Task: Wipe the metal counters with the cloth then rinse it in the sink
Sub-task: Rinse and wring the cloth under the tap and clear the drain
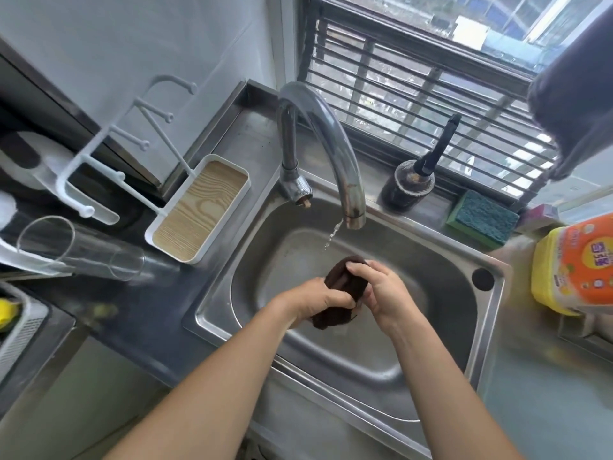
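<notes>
Over the steel sink [491, 330] both hands work a dark brown cloth [343, 287], bunched into a wad above the basin. The left hand [318, 298] clenches the cloth's lower part, fingers curled round it; the right hand [381, 293] grasps it from the other side, fingers wrapped over the top. Behind the cloth, a thin stream of water [333, 232] falls from the curved chrome tap [328, 141] and lands just beyond the wad, not plainly on it.

At the sink's back rim, against the barred window [431, 78], stands a dark bottle with a black nozzle [411, 184], and beside it a green-and-yellow sponge [482, 220]. Right of the sink on the metal desk [547, 376] sits a yellow container with an orange label [577, 263]; its print is too blurred to read. Left of the sink lies a white tray with a wood-grain bottom [199, 207], a white hook rack [132, 134] rising from it, and further left a clear glass [79, 249] tipped on its side.
</notes>
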### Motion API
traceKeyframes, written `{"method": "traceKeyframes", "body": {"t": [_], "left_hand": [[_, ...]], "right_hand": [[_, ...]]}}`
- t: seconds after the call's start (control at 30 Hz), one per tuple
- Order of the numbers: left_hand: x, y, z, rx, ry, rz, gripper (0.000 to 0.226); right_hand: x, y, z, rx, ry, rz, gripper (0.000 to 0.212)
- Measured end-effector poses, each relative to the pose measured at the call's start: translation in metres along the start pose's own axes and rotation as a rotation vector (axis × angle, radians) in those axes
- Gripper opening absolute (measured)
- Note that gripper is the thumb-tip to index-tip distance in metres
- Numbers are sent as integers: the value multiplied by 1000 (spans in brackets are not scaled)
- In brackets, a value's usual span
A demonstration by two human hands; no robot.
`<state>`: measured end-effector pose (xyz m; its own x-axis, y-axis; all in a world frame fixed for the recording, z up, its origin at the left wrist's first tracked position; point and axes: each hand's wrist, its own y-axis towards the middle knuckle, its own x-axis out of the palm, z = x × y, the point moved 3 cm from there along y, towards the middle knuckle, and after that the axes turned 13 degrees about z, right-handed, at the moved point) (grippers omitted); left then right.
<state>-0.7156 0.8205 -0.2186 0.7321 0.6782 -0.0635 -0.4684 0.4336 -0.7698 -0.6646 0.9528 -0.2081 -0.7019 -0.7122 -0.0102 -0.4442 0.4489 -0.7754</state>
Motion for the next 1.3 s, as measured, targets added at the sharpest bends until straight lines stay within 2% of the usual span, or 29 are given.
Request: {"method": "traceKeyframes", "body": {"t": [0.07, 0.17, 0.2, 0.27, 0.33, 0.37, 0.43, 0.5, 0.53, 0.6, 0.67, 0.7, 0.73, 0.83, 0.9, 0.97, 1.03, 1.17, 1.23, 1.3], "left_hand": [[-8, 0, 5, 19, 129, -59, 36], [-23, 4, 15, 110, 317, -41, 40], [-25, 4, 21, 189, 405, 9, 37], [-29, 2, 33, 483, 632, 237, 29], [-28, -9, 44, 827, 676, 450, 28], [-27, -15, 46, 966, 648, 511, 26], [-18, -24, 46, 1168, 635, 560, 22], [-7, -24, 39, 1301, 739, 565, 14], [-4, -20, 33, 1343, 826, 563, 12], [-9, -11, 20, 1366, 974, 533, 7], [-21, -3, 9, 1279, 1151, 447, 3], [-26, -1, 6, 1175, 1257, 390, 8], [-29, 0, 5, 1035, 1357, 340, 13], [-21, -1, 0, 636, 1439, 279, 23], [-11, -4, -7, 491, 1343, 322, 23], [-5, -4, -13, 362, 1181, 350, 22], [-2, -3, -14, 236, 982, 333, 17], [2, -3, -11, 58, 470, 276, 15], [7, -7, -14, -71, 165, 156, 22], [10, -12, -15, -240, -25, -51, 33]], "right_hand": [[-7, -1, 3, -5, 3, -35, 6], [-25, -11, -5, -96, -106, -141, 13], [-31, -16, -9, -110, -120, -225, 21], [-45, -25, -15, -70, -65, -414, 39], [-56, -28, -22, 36, 96, -527, 45], [-58, -26, -20, 124, 186, -560, 51], [-51, -19, -5, 322, 288, -644, 76], [-29, -19, 17, 493, 219, -858, 100], [-16, -23, 25, 536, 119, -974, 100], [3, -27, 33, 519, -150, -1123, 79], [14, -23, 40, 554, -445, -1060, 45], [16, -16, 45, 530, -566, -956, 28], [19, -7, 49, 428, -694, -837, 17], [29, 15, 47, -98, -1247, -536, 32], [32, 20, 41, -435, -1572, -428, 33], [32, 21, 30, -789, -1760, -305, 31], [32, 20, 22, -1040, -1815, -253, 29], [30, 24, 7, -1343, -1778, -191, 18], [23, 28, 5, -1487, -1675, -168, 17], [16, 27, 6, -1582, -1529, -144, 16]]}}
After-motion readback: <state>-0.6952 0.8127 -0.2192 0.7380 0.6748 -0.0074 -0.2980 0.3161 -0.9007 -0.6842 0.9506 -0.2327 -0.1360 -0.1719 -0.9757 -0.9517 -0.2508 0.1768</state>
